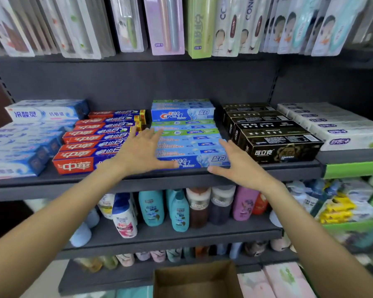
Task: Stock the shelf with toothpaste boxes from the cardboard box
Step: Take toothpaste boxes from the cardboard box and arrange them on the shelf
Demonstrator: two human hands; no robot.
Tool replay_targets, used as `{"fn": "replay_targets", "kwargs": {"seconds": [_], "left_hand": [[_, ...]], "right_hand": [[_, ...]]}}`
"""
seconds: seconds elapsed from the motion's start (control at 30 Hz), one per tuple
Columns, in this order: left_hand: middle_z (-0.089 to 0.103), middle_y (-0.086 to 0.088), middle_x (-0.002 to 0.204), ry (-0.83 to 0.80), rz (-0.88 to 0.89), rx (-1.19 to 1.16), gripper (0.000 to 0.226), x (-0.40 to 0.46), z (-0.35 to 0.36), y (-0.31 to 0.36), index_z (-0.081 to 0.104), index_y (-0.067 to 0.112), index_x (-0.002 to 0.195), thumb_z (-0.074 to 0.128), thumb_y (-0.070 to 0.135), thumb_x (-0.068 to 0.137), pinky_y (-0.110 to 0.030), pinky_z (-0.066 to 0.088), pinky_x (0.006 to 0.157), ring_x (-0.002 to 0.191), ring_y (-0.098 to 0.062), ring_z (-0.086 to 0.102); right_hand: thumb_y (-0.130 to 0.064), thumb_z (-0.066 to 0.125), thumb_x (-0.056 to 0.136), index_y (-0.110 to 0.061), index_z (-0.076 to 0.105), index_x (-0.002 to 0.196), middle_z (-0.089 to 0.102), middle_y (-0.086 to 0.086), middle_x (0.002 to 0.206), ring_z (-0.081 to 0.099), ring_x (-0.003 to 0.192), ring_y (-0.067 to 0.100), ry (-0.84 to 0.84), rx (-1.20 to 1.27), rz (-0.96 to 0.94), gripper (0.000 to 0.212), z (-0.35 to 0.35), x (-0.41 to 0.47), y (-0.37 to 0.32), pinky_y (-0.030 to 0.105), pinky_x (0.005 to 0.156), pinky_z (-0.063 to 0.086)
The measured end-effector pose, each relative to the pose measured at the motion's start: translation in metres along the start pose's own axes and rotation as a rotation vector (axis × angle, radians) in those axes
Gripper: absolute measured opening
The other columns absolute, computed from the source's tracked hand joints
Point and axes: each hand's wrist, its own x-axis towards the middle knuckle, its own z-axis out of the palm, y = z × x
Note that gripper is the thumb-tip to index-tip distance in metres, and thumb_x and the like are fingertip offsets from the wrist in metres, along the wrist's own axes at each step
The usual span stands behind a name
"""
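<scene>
Cardboard box [194, 280] below | both hands flat, fingers straight: left hand [141, 150], right hand [238, 163] flank blue toothpaste boxes [194, 143]

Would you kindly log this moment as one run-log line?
stage: squaring row | left hand: flat on blue toothpaste boxes | right hand: open at front box end | cardboard box: below

Dark grey metal shelving [138, 82], hanging toothbrush packs [168, 24] above, shampoo bottles [151, 208] on lower shelf, pale floor [45, 282] below
</scene>
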Motion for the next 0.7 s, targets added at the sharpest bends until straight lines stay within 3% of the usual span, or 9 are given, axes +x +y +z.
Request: {"fn": "replay_targets", "kwargs": {"seconds": [0.07, 0.13, 0.23, 0.33, 0.5, 0.6, 0.7], "left_hand": [[0.012, -0.011, 0.158, -0.12, -0.064, 0.02, 0.138, 0.004, 0.008, 0.001, 0.004, 0.014, 0.152, 0.026, 0.101, 0.047, -0.047, -0.003, 0.118, 0.146, -0.026, 0.009], [0.007, -0.01, 0.159, -0.158, -0.081, 0.048, 0.135, 0.01, 0.014, 0.003, -0.001, 0.015, 0.151, 0.028, 0.097, 0.048, -0.049, -0.005, 0.117, 0.146, -0.028, 0.003], [0.009, -0.015, 0.158, -0.138, -0.104, 0.089, 0.132, 0.015, 0.019, 0.004, 0.002, 0.013, 0.151, 0.027, 0.094, 0.05, -0.05, -0.005, 0.116, 0.146, -0.03, 0.003], [0.014, -0.018, 0.156, -0.113, -0.123, 0.114, 0.13, 0.016, 0.021, 0.004, 0.008, 0.009, 0.151, 0.031, 0.093, 0.055, -0.048, -0.005, 0.116, 0.146, -0.031, 0.004], [0.021, -0.018, 0.154, -0.11, -0.103, 0.05, 0.129, 0.018, 0.02, 0.0, 0.015, 0.007, 0.149, 0.037, 0.091, 0.054, -0.042, -0.001, 0.118, 0.145, -0.03, 0.01], [0.023, -0.018, 0.153, -0.097, -0.077, 0.028, 0.123, 0.019, 0.02, -0.003, 0.017, 0.007, 0.149, 0.046, 0.086, 0.059, -0.04, 0.002, 0.118, 0.144, -0.03, 0.012], [0.016, -0.019, 0.155, -0.119, -0.077, 0.043, 0.125, 0.019, 0.021, -0.003, 0.011, 0.006, 0.15, 0.041, 0.088, 0.06, -0.04, 0.001, 0.118, 0.145, -0.031, 0.007]], "right_hand": [[-0.06, 0.063, 0.076, -0.018, 0.007, 0.151, 0.007, 0.01, 0.159, 0.005, 0.147, 0.021, -0.045, 0.01, 0.027, 0.102, 0.004, 0.003, 0.001, 0.037, 0.116, 0.019], [-0.069, 0.064, 0.068, -0.023, 0.012, 0.15, 0.018, 0.011, 0.157, 0.014, 0.145, 0.024, -0.029, 0.027, 0.034, 0.108, 0.003, 0.01, -0.003, 0.042, 0.114, 0.024], [-0.075, 0.065, 0.058, -0.024, 0.022, 0.147, 0.037, 0.006, 0.148, 0.025, 0.14, 0.026, -0.002, 0.069, 0.04, 0.111, 0.0, 0.022, -0.006, 0.045, 0.111, 0.03], [-0.085, 0.06, 0.046, -0.028, 0.028, 0.144, 0.042, 0.003, 0.144, 0.029, 0.138, 0.024, 0.0, 0.078, 0.055, 0.118, 0.003, 0.032, -0.003, 0.044, 0.111, 0.031], [-0.054, 0.072, 0.071, -0.013, 0.018, 0.15, 0.017, 0.01, 0.157, 0.011, 0.146, 0.024, 0.003, 0.065, 0.091, 0.104, 0.008, 0.029, -0.007, 0.038, 0.116, 0.019], [-0.054, 0.073, 0.071, -0.012, 0.021, 0.149, 0.021, 0.011, 0.155, 0.017, 0.144, 0.025, 0.035, 0.067, 0.077, 0.103, 0.012, 0.031, -0.006, 0.039, 0.115, 0.023], [-0.052, 0.073, 0.073, -0.013, 0.02, 0.149, 0.017, 0.01, 0.157, 0.016, 0.144, 0.024, 0.021, 0.067, 0.076, 0.101, 0.013, 0.033, -0.006, 0.037, 0.116, 0.022]]}}
